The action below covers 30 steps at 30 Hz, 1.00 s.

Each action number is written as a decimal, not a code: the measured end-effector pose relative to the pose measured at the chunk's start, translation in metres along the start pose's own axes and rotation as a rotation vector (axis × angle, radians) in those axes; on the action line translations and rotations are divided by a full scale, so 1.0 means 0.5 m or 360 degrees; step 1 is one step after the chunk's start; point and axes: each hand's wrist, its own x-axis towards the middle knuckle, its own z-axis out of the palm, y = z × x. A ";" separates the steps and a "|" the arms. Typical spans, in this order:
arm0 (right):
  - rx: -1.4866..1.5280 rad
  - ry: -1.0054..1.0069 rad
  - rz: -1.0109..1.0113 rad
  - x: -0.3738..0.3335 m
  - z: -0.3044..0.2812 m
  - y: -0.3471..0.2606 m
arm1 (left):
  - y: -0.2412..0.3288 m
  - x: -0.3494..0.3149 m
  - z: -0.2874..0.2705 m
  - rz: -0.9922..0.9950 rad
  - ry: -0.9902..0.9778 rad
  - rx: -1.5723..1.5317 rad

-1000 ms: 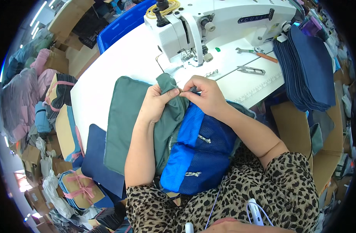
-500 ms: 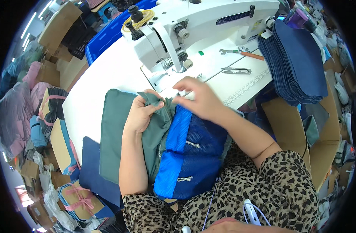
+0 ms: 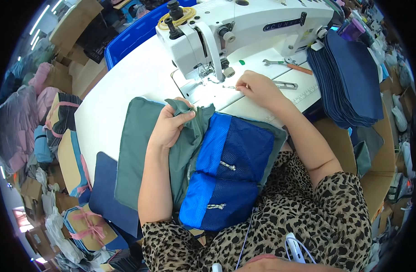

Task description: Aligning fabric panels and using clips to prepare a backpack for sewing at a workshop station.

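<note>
My left hand (image 3: 168,124) pinches the bunched top edge of a grey-green fabric piece (image 3: 137,149), just in front of the sewing machine. Joined to that cloth, a blue panel with dark blue mesh pockets (image 3: 244,149) and two short patterned cords drapes over my lap. Right of the needle area, my right hand (image 3: 260,90) is down at the table with thumb and forefinger closed at the end of a small metal piece (image 3: 228,86). Its exact kind is too small to tell. The white sewing machine (image 3: 185,52) stands directly beyond both hands.
Thread snips (image 3: 287,85) and an orange-handled wrench (image 3: 280,62) lie right of my right hand. A tall stack of navy fabric pieces (image 3: 353,77) stands at the right, above an open cardboard box (image 3: 378,181). A blue crate (image 3: 131,41) sits behind; tied bundles (image 3: 87,226) are at left.
My right hand has moved from the cloth's edge away to the right, onto the table by the small metal piece. My left hand keeps its hold on the grey-green fabric.
</note>
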 end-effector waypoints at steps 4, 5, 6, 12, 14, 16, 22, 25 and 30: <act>0.1427 -0.0125 0.0421 -0.023 -0.026 -0.010 | 0.005 -0.003 0.010 0.0037 -0.0012 0.0015; 0.1960 -0.0258 0.0469 -0.032 -0.029 -0.020 | 0.006 -0.004 0.011 0.0028 -0.0012 0.0009; 0.2494 -0.0396 0.0513 -0.041 -0.029 -0.028 | 0.005 -0.004 0.011 0.0029 -0.0012 0.0008; 0.2547 -0.0371 0.0456 -0.061 -0.012 -0.049 | -0.004 0.002 0.004 0.0025 -0.0016 -0.0019; 0.2576 -0.0362 0.0386 -0.063 -0.009 -0.049 | -0.006 0.004 0.002 0.0030 -0.0024 -0.0012; 0.2682 -0.0405 0.0414 -0.066 -0.012 -0.059 | -0.004 0.003 0.003 0.0019 -0.0018 -0.0013; 0.2764 -0.0473 0.0433 -0.077 0.006 -0.073 | -0.005 0.001 0.008 0.0020 0.0009 -0.0020; 0.2572 -0.0401 0.0491 -0.075 0.008 -0.088 | 0.001 -0.003 0.013 0.0003 0.0035 0.0005; 0.1978 -0.0121 0.0309 -0.045 0.008 -0.146 | 0.001 -0.004 0.012 -0.0004 0.0014 -0.0070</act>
